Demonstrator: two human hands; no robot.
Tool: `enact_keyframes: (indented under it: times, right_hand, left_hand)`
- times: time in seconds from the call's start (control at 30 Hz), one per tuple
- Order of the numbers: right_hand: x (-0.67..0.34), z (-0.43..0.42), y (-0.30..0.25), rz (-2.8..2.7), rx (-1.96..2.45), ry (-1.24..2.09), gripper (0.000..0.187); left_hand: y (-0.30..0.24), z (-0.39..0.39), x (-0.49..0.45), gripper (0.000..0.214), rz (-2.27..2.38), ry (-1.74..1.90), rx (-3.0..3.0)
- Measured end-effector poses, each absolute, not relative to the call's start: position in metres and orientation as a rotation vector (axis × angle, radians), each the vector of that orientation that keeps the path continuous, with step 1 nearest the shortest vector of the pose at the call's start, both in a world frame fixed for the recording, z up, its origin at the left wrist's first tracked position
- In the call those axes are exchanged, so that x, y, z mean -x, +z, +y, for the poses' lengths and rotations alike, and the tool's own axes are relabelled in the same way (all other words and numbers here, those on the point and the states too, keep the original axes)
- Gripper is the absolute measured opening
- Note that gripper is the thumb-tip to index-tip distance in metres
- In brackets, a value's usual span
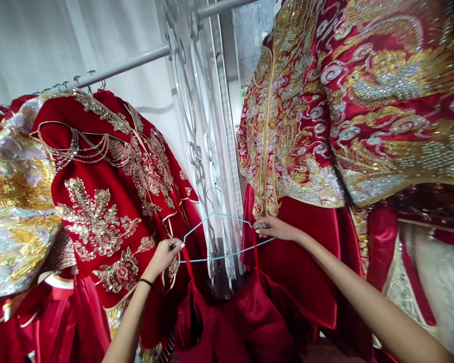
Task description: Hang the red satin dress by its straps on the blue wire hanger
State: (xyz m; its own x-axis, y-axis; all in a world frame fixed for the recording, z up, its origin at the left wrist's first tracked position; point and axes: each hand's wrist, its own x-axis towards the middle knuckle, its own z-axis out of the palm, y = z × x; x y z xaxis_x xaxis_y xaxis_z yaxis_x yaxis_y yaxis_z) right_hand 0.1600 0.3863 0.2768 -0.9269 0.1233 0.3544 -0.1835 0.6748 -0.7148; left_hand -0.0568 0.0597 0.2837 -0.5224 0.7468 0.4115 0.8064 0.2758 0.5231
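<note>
A light blue wire hanger [227, 256] is held up between both hands in the middle of the view, its hook at the top. My left hand [165, 256], with a dark band at the wrist, pinches the hanger's left end beside a thin red strap. At the opposite end, my right hand [275, 228] is closed on the hanger near the other strap. From these two straps a dark red garment [249, 307] hangs below the hanger. Its lower part runs out of the frame at the bottom.
A red jacket [98, 201] with sequin embroidery hangs with other garments on a grey rail [136, 58] at left. Gold-embroidered red jackets [295, 116] hang at right, close behind my right hand. Between them stands a white scrollwork metal frame [191, 111] before pale curtains.
</note>
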Motion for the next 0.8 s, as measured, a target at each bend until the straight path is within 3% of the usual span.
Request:
enact_keyframes:
  times: [0.13, 0.2, 0.3, 0.4, 0.47, 0.57, 0.67, 0.8]
  right_hand:
    - [-0.168, 0.39, 0.221, -2.047, 0.177, 1.099, 0.04]
    - [-0.18, 0.379, 0.175, -1.875, 0.418, 1.104, 0.044]
    - [-0.2, 0.353, 0.109, -2.074, 0.717, 1.065, 0.048]
    - [-0.213, 0.331, 0.07, -2.443, 1.004, 0.73, 0.038]
    - [-0.213, 0.321, 0.06, -2.614, 1.14, 0.565, 0.033]
    - [-0.208, 0.311, 0.055, -2.782, 1.227, 0.578, 0.025]
    - [-0.208, 0.303, 0.054, -2.822, 1.224, 0.659, 0.026]
    - [-0.226, 0.308, 0.066, -2.822, 1.229, 0.623, 0.029]
  left_hand:
    - [0.25, 0.042, 0.035, 0.033, -2.259, -1.008, 1.07]
    - [0.221, 0.026, 0.021, 0.03, -2.399, -0.984, 0.864]
    - [0.174, 0.008, 0.003, 0.025, -2.838, -0.923, 0.766]
    - [0.147, 0.009, -0.008, 0.027, -3.061, -0.82, 0.676]
    - [0.143, 0.018, -0.014, 0.03, -3.155, -0.733, 0.558]
    - [0.145, 0.034, -0.025, 0.036, -3.304, -0.547, 0.493]
    - [0.145, 0.038, -0.028, 0.025, -3.357, -0.424, 0.562]
    - [0.144, 0.016, -0.009, 0.007, -3.304, -0.544, 0.578]
